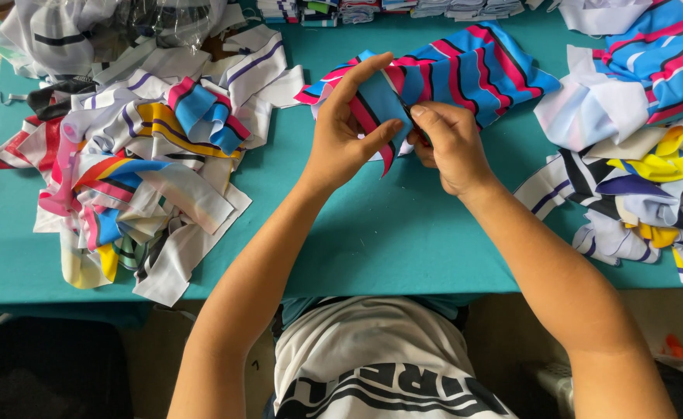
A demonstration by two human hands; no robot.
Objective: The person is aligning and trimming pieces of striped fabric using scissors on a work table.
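Observation:
A blue fabric piece (pixel 465 70) with pink, black and white stripes lies across the middle of the teal table (pixel 372 233). My left hand (pixel 345 132) pinches its near edge, fingers spread over the cloth. My right hand (pixel 450 143) grips the same edge just to the right, thumb and fingers closed on it. A small dark tool seems to sit between my right fingers, but it is too hidden to tell. Both hands touch each other over the fabric.
A big heap of mixed striped fabric scraps (pixel 140 155) covers the table's left side. Another pile of blue, white and yellow pieces (pixel 636 140) fills the right. Folded stacks (pixel 388 9) line the far edge. A clear plastic bag (pixel 85 31) sits at back left.

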